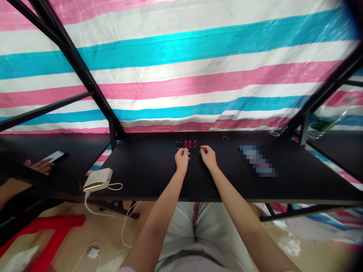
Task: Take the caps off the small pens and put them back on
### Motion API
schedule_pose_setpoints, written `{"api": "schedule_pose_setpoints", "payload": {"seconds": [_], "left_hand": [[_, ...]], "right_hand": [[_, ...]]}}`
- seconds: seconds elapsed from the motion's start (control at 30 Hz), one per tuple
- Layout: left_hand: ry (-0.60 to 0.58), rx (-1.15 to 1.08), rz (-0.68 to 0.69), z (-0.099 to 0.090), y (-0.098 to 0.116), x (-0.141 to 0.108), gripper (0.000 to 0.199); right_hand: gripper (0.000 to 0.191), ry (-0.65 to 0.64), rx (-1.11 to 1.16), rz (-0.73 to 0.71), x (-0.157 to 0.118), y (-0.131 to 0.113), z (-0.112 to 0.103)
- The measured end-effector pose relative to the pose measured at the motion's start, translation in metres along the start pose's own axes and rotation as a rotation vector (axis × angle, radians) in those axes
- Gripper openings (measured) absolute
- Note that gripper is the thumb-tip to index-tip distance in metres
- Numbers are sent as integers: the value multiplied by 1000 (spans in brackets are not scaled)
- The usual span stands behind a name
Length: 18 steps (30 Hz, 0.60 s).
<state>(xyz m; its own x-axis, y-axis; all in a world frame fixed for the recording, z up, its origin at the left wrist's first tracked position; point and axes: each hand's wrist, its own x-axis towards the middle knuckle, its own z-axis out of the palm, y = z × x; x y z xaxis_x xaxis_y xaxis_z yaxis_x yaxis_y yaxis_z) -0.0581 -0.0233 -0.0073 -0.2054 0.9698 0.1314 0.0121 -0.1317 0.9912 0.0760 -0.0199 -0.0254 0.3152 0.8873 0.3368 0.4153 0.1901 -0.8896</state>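
Two small black cylinders (179, 144) and three small red cylinders (190, 144) stand upright in a row towards the back of the black table. My left hand (182, 160) is just in front of the row, its fingertips pinched together beside the nearer red ones. Whatever that pinch holds, if anything, is too small to make out. To the right of the row, my right hand (208, 156) rests low over the tabletop with thumb and fingers drawn together. Its fingertips are too small in view to show what lies between them.
Small dark bits (225, 138) lie at the back right. A blurred-out object (257, 160) is on the right. A white power bank-like box (98, 179) with cables sits at the left front edge. Another person's hand (41, 166) touches a phone (53, 156) on the neighbouring table. Black frame posts flank the table.
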Motion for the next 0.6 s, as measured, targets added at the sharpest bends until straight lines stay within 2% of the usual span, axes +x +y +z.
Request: {"api": "schedule_pose_setpoints", "payload": {"seconds": [0.6], "left_hand": [[23, -12, 12, -2, -2, -3, 19]], "right_hand": [[24, -19, -29, -11, -2, 1, -1]]}}
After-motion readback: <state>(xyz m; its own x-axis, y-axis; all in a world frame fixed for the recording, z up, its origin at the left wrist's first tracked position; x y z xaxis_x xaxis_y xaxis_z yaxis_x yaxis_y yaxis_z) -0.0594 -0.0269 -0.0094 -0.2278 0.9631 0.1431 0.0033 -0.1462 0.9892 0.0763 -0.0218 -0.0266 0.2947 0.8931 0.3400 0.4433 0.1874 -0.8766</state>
